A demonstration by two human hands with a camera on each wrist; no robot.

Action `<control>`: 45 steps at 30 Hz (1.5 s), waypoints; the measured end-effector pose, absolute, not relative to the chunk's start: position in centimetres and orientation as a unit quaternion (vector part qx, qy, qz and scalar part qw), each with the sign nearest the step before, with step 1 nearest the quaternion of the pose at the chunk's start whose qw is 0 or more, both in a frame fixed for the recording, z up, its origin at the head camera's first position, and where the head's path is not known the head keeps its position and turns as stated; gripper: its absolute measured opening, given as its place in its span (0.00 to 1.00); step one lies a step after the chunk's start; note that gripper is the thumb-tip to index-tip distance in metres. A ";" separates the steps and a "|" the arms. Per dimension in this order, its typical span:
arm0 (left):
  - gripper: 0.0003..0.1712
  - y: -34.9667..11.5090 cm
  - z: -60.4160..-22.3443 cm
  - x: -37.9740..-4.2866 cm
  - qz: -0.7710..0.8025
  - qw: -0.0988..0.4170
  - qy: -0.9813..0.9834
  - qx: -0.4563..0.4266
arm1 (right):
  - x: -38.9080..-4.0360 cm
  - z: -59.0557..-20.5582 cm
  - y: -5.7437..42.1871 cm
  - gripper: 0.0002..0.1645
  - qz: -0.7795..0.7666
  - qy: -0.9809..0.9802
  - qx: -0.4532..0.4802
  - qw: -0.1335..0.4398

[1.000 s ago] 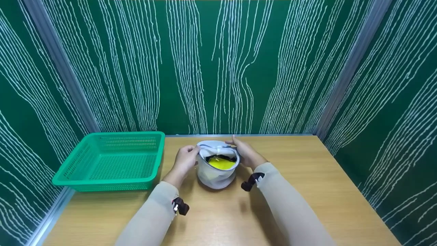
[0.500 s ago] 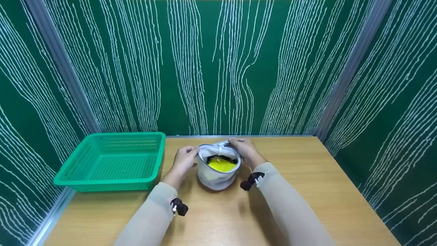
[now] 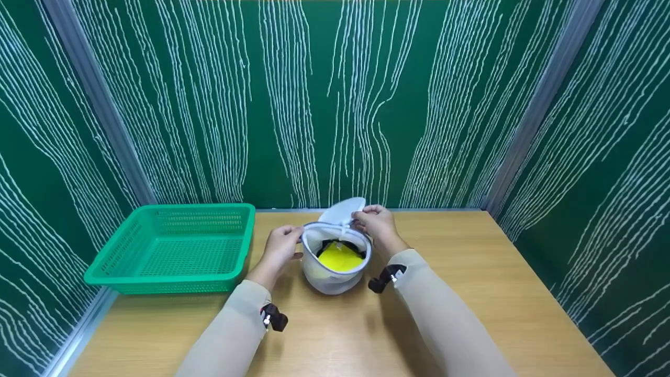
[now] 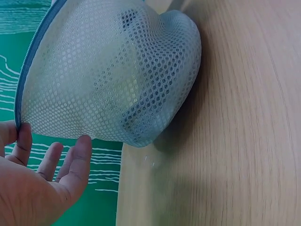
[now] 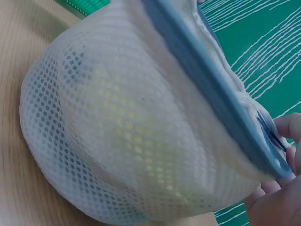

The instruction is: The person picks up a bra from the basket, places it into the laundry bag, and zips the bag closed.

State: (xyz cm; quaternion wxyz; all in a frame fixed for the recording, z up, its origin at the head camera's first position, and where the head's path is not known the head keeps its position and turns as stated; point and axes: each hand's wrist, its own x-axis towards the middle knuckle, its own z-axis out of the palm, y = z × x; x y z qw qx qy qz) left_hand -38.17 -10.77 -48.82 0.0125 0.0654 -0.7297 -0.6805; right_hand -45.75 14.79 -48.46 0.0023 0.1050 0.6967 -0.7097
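A round white mesh laundry bag [image 3: 330, 284] with a blue-grey zip edge stands on the table, its lid [image 3: 341, 211] raised at the back. Inside lies something bright yellow [image 3: 341, 257] with a black edge; its kind cannot be told. My left hand [image 3: 282, 244] pinches the left side of the rim; in the left wrist view its other fingers [image 4: 81, 160] lie spread near the mesh. At the back right, my right hand [image 3: 378, 226] pinches the lid's edge by the zip. The right wrist view shows yellow through the mesh [image 5: 127, 136].
A green plastic basket [image 3: 172, 284] with perforated walls stands on the left of the wooden table [image 3: 471, 293]. Green panels with white wavy lines [image 3: 408, 104] enclose the back and sides. A dark wrist camera [image 3: 384, 280] sits on each sleeve.
My right hand has taken hold of the lid and lifted it up and back, so the bag's mouth stands wider. My left hand has stayed at the rim.
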 end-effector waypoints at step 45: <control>0.20 -11.7 -49.3 -37.9 -0.727 -0.039 -0.678 0.102 | -42.7 -49.5 17.5 0.12 -0.478 0.858 -0.168 -0.080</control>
